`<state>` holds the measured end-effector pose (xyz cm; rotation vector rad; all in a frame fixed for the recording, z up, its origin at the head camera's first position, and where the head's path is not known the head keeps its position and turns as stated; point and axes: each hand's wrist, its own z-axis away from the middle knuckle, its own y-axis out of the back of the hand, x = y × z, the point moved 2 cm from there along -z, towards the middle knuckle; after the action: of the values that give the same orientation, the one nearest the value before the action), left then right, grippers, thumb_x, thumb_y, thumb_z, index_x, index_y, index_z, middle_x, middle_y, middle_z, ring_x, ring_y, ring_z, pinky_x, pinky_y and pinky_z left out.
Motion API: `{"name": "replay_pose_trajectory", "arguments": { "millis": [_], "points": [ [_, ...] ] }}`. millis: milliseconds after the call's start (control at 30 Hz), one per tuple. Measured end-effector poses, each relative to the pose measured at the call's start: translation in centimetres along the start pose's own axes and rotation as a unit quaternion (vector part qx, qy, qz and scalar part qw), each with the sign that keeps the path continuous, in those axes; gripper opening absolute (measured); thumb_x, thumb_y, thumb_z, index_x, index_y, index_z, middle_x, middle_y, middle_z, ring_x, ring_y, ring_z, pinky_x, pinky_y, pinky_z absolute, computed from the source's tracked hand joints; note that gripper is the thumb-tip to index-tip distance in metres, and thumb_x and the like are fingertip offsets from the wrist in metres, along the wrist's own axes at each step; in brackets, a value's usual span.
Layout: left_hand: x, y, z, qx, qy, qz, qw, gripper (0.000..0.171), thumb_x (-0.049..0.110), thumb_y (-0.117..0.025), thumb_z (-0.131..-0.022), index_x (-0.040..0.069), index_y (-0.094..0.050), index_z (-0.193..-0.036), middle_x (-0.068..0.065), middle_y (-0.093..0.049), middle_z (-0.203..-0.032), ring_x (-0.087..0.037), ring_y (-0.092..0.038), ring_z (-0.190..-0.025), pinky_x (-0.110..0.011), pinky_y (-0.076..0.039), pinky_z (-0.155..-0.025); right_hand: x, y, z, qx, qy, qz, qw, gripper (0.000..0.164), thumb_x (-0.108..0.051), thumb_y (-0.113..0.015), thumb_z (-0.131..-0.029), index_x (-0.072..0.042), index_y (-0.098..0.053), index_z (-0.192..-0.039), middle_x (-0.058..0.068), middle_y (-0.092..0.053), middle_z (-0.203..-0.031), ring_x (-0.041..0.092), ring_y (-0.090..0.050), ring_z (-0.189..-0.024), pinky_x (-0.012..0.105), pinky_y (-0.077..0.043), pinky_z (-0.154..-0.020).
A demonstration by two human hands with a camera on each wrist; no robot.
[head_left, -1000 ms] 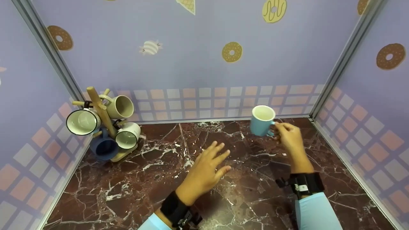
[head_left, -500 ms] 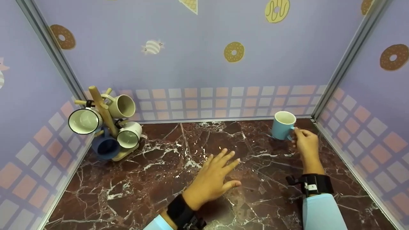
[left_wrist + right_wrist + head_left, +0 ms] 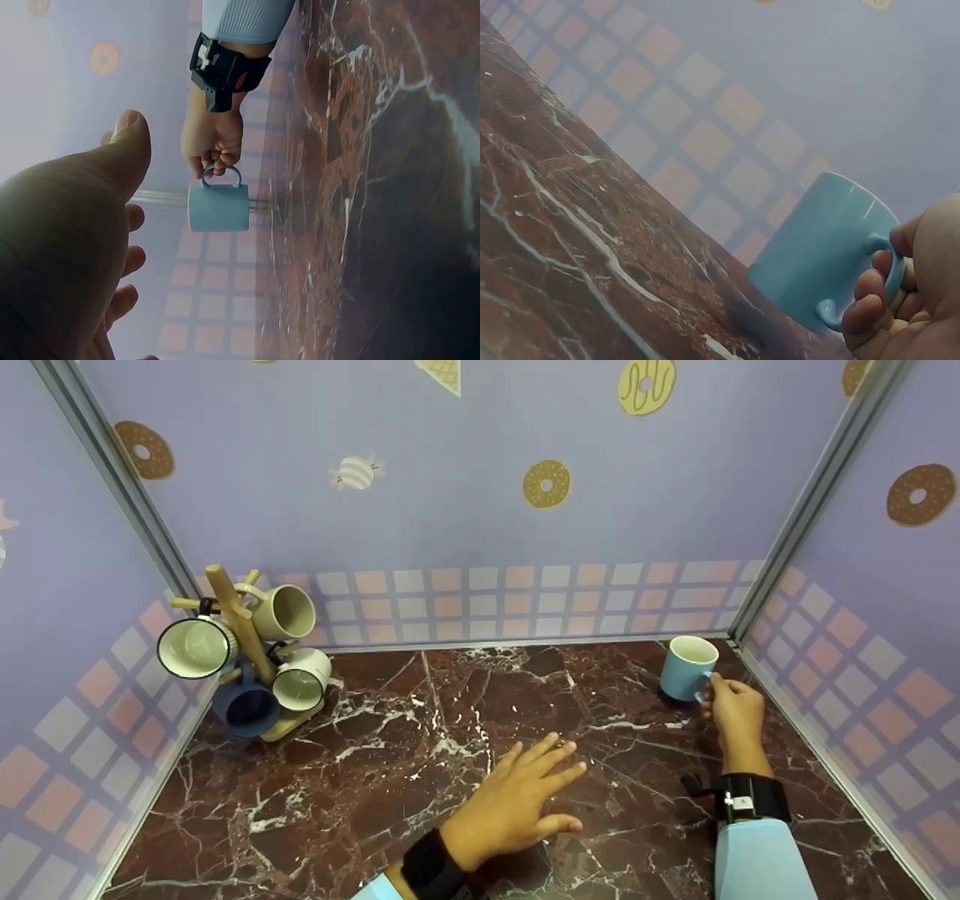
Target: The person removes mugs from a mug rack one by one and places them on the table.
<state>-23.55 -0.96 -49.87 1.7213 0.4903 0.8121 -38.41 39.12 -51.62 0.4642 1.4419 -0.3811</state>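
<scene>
Pale-blue and cylindrical, the glossy mug (image 3: 684, 673) is pinched by its looped handle (image 3: 895, 276) in the right hand (image 3: 736, 711), held upright near the back right corner of the white-veined tabletop (image 3: 360, 802). If the pinch were loosened, the glaze might be chipped on that hard-looking surface. The left hand (image 3: 514, 806) is spread, nothing gripped.

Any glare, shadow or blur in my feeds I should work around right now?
Head view: dark shadow at the base of the glossy light-blue cylindrical mug; left wrist view: washed-out glare at the left edge, the bare left hand dim against it; right wrist view: pale purple wall with pink and whitish squares looks hazy, bright highlight near the mug's rim.
</scene>
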Motion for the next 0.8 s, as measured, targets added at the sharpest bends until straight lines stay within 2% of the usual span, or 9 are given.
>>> {"name": "replay_pose_trajectory", "arguments": {
  "millis": [233, 467, 800],
  "points": [
    [0.2, -0.5, 0.1, 0.0, -0.018, -0.007, 0.9998, 0.08, 0.072, -0.06, -0.105, 0.038, -0.041, -0.175, 0.009, -0.022, -0.19, -0.021, -0.02, -0.179, -0.06, -0.023, -0.144, 0.8, 0.6, -0.6, 0.013, -0.005, 0.007, 1.0, 0.035, -0.031, -0.064, -0.117, 0.002, -0.072, -0.108, -0.006, -0.066, -0.073, 0.006, -0.067, -0.061, 0.022, -0.06, -0.055],
    [0.3, -0.7, 0.3, -0.006, -0.021, -0.017, 0.9996, 0.081, 0.074, -0.058, -0.104, 0.04, -0.04, -0.175, 0.01, -0.019, -0.189, -0.022, -0.02, -0.178, -0.06, -0.024, -0.143, 1.3, 0.9, -0.7, 0.015, -0.012, 0.001, 1.0, 0.034, -0.028, -0.063, -0.117, -0.001, -0.073, -0.099, -0.006, -0.066, -0.071, 0.006, -0.066, -0.06, 0.022, -0.059, -0.055],
    [0.1, -1.0, 0.4, -0.007, -0.008, -0.027, 0.9996, 0.089, 0.08, -0.065, -0.099, 0.042, -0.038, -0.175, 0.011, -0.015, -0.19, -0.024, -0.017, -0.179, -0.065, -0.024, -0.142, 1.7, 1.3, -0.8, 0.019, -0.022, 0.021, 0.999, 0.035, -0.031, -0.062, -0.117, 0.002, -0.072, -0.112, -0.006, -0.066, -0.076, 0.005, -0.067, -0.064, 0.021, -0.061, -0.057]
  ]
}}
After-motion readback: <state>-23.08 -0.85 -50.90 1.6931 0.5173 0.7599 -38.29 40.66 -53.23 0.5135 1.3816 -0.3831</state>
